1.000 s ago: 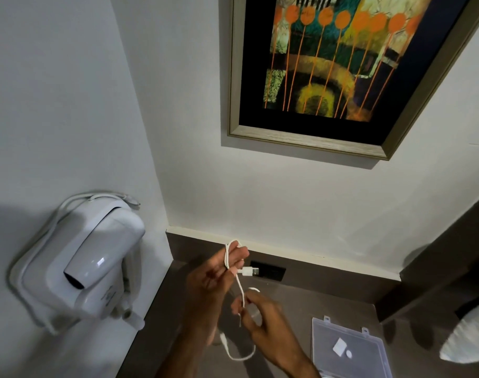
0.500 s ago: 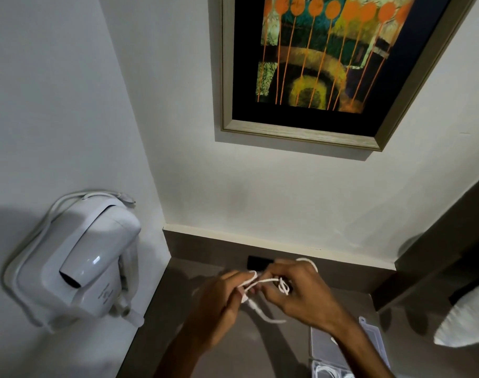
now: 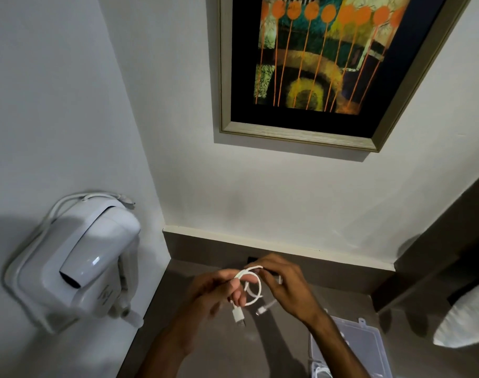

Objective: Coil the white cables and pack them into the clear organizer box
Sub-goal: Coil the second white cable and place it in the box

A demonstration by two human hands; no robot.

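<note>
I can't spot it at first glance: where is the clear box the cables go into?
The clear box lies on the brown counter at the bottom right of the head view, partly hidden under the right forearm.

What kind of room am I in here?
Probably a hotel room's vanity nook: a wall-mounted hair dryer, a framed painting above the brown counter, and a wall socket behind the hands.

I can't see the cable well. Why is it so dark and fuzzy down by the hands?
Head view: dim light, with shadows falling on the counter; the left hand is blurred, the cable is thin, and glare shows only on the dryer.
</note>
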